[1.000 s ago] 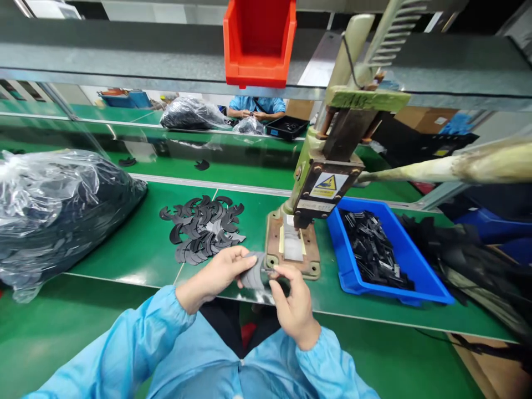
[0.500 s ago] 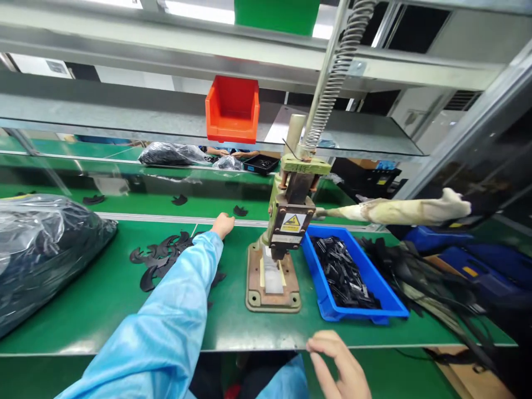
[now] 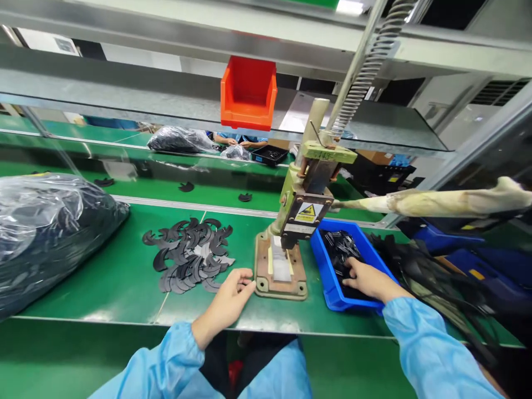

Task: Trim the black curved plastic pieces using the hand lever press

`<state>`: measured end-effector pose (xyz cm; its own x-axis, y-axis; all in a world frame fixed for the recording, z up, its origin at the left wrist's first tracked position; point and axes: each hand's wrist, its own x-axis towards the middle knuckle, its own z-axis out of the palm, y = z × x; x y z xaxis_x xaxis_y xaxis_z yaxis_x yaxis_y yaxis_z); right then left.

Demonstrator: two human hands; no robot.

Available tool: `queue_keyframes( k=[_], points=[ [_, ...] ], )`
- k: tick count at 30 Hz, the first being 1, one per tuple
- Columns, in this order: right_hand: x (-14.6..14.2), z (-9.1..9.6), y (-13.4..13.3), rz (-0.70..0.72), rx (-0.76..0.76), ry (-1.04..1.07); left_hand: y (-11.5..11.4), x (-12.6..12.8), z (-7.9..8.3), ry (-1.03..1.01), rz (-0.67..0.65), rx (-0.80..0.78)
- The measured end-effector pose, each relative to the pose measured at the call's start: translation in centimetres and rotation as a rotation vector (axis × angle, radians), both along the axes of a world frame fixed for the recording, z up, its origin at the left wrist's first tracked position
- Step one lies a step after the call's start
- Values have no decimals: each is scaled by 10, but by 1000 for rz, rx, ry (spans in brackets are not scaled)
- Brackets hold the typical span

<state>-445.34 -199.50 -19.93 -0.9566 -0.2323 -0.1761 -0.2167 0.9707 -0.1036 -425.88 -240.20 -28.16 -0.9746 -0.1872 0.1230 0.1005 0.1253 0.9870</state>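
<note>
My left hand (image 3: 233,296) is just above the green bench, beside the left front corner of a hand press (image 3: 262,282). Its fingers are loosely curled, the thumb stands apart, and I see nothing in them. To its left lies a pile of black crescent-shaped pieces (image 3: 191,252). My right hand (image 3: 369,279) reaches over the rim of a blue bin (image 3: 332,288). Its thumb and forefinger are apart among small black parts (image 3: 338,244); the other fingertips are partly hidden. Under the press ram sits a pale plate (image 3: 281,270) on the base.
A plastic bag of dark pieces (image 3: 54,238) fills the left of the bench. The wrapped press lever (image 3: 449,202) sticks out to the right, above dark straps (image 3: 415,266). An orange bin (image 3: 248,94) hangs at the shelf. Across the line, a person's hands (image 3: 236,142) show.
My left hand has drawn back from the bench's far side to beside the press base, uncovering the crescent pile. My right hand has moved from the front edge into the blue bin.
</note>
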Motion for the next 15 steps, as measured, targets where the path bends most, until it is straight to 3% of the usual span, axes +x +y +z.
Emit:
queue_keyframes(
  k=[7, 15],
  points=[
    [22, 5, -9, -130, 66, 91, -7, 16, -2, 65, -125, -109],
    [54, 27, -2, -206, -225, 268, -10, 16, -15, 45, -146, -117]
  ],
)
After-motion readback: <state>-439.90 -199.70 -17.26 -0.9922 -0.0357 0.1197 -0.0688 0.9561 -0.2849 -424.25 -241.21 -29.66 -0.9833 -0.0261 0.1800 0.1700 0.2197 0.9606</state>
